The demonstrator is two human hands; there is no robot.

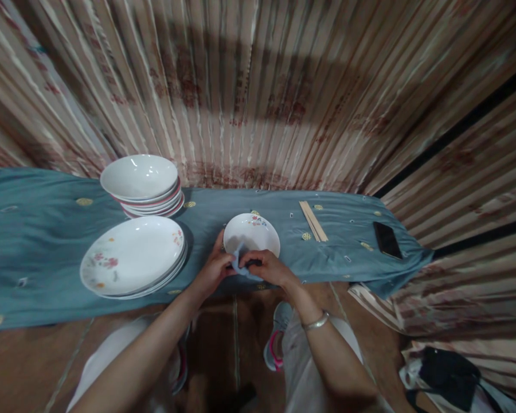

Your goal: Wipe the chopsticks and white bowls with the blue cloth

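Cloth (pixel 242 267), pale blue and bunched, sits in the fingers of the right hand (pixel 264 267), which pinches it against the near rim of a small dish (pixel 253 230). The left hand (pixel 216 268) grasps that dish at the rim on its own side, with the thumb reaching in to the cloth. So the dish is directly in front of both hands and between them, its flowered edge on the side away from the fingers.

Wiping looks to be under way on this one piece, and it does not look finished, since the cloth is on the dish and neither hand is free of it. To the left of the left hand is a stack of oval plates (pixel 133 252), and beyond that, farther from the hand, a stack of bowls (pixel 140 175). Both stacks are neatly piled and untouched by either hand. Whether they are already done or left to do, I cannot tell; nothing visible on them settles it.

To the right of the right hand and a little beyond it lie some chopsticks (pixel 313 221), and farther right a phone (pixel 387 240). Both rest on the green tablecloth (pixel 210 209), well apart from the fingers, and appear to play no part in the wiping so far.
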